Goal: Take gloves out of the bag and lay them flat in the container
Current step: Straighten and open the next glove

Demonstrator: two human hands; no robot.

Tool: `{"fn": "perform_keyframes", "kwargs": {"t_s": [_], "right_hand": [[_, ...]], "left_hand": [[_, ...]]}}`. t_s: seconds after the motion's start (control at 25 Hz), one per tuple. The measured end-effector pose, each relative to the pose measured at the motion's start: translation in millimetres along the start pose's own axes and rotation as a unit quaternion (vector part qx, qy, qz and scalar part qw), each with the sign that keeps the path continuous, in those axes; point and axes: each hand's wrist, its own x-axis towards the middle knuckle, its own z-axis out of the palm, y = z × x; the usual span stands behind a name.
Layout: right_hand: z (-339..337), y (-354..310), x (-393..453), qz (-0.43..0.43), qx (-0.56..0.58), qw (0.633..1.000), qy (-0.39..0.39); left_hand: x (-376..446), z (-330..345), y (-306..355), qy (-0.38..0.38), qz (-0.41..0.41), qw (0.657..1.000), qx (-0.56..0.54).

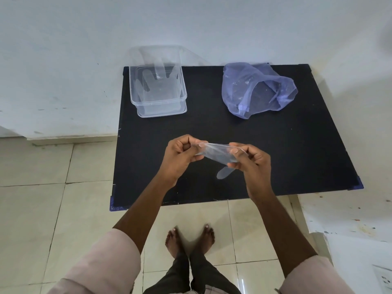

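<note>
Glove stretched between my hands over the counter.
My left hand and right hand pinch a clear glove (long axis left–right, one finger hanging down).

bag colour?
Translucent pale purple-blue plastic bag, seen in the head view, back right on the black table.

Black table, pale purple bag

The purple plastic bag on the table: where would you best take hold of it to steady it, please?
Pinch the rim of the purple plastic bag at its open mouth, coming from the near side. The mouth gapes toward the person, and its folded edge gives loose film to pinch. Both hands hold a clear glove now.
</note>
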Motion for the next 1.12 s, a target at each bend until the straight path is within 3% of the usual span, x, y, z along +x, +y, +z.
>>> {"fn": "perform_keyframes", "kwargs": {"t_s": [0.16,0.4,1.12], "right_hand": [[-2.9,-14.7,5.1,0.021,0.076,0.997,-0.025],[-7.8,-28.6,16.9,0.020,0.046,0.998,-0.048],[-9.5,-46.7,44.7,0.025,0.087,0.993,-0.076]], "left_hand": [[4.4,3.4,6.3,0.006,0.011,1.000,-0.011],[11.3,5.2,19.1,-0.012,-0.017,0.997,-0.080],[22.6,17.3,47.1,0.051,-0.023,0.998,-0.034]]}}
